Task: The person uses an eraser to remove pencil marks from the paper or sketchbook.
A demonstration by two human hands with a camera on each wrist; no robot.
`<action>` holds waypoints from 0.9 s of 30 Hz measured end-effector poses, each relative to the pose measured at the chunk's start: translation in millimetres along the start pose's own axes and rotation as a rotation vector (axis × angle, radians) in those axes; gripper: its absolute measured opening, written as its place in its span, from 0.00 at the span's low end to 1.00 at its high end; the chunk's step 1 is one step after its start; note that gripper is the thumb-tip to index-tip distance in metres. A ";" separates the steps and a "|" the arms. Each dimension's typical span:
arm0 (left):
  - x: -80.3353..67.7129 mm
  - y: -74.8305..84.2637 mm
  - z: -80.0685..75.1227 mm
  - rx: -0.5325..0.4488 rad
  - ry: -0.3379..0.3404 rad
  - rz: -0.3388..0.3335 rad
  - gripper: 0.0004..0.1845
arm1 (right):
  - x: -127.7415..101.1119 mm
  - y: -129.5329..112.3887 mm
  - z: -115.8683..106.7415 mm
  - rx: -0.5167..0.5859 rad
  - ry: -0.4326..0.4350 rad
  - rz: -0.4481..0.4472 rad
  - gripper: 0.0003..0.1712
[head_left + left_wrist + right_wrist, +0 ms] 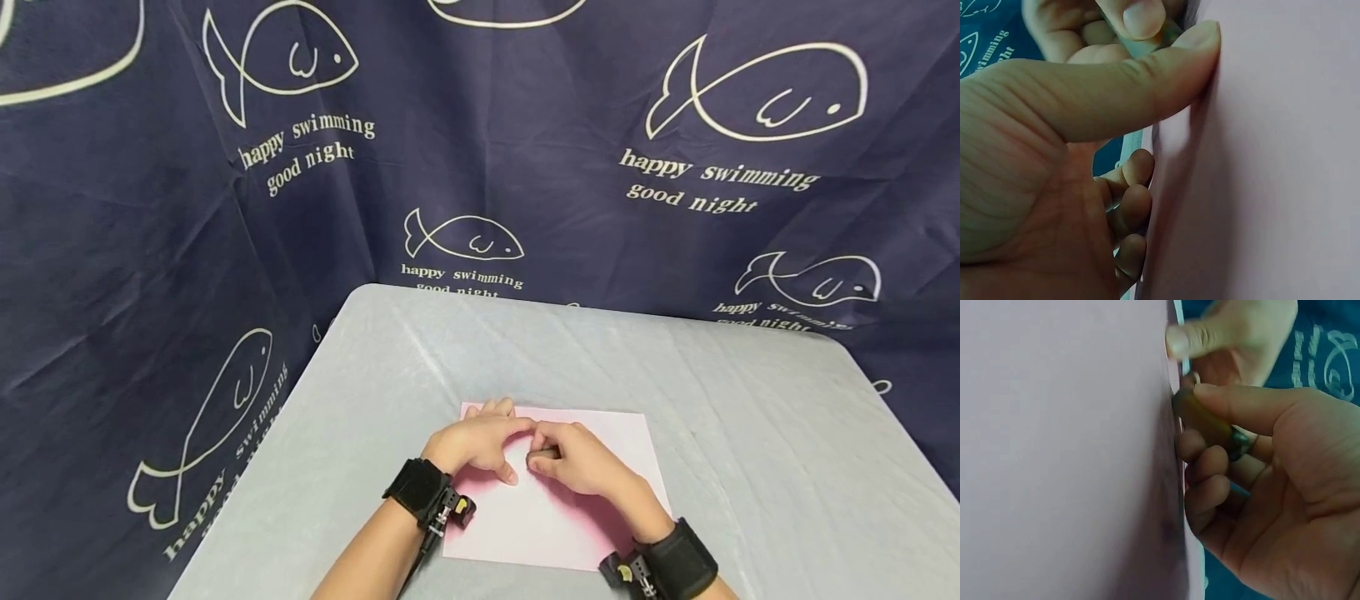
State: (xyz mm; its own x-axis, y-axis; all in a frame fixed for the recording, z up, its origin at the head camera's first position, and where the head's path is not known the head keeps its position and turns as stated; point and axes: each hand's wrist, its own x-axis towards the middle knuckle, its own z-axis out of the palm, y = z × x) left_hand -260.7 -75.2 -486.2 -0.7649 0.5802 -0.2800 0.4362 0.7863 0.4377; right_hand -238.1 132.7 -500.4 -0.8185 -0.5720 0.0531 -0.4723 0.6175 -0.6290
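Pink rectangular paper sheet [570, 508] flat on grey table [750, 433].
Left hand [480, 446] presses it, thumb flat, holding nothing; right hand [581, 462] grip pinches small dark stubby object [543, 455].

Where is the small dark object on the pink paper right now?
In the head view, the small dark object sits near the middle of the pink paper, pinched in the right hand, with the left hand pressing the sheet just beside it.

Even, soft light; blurred close-up wrist views.
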 end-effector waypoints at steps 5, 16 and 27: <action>-3.3 0.5 0.6 -0.010 -0.007 -0.013 0.47 | 0.5 9.7 -8.4 -0.044 0.079 0.126 0.10; -0.9 -0.2 1.8 -0.020 -0.002 -0.021 0.44 | -2.0 2.7 -4.3 -0.124 0.079 -0.012 0.09; 1.4 -0.7 1.9 -0.005 0.006 -0.005 0.45 | -1.4 -6.2 1.6 -0.025 -0.023 -0.125 0.09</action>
State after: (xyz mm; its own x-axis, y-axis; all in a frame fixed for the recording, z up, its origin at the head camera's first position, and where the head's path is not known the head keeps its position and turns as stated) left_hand -261.2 -74.5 -488.5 -0.7700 0.5746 -0.2774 0.4296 0.7883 0.4404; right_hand -233.5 128.8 -497.8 -0.7453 -0.6573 0.1121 -0.5785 0.5538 -0.5989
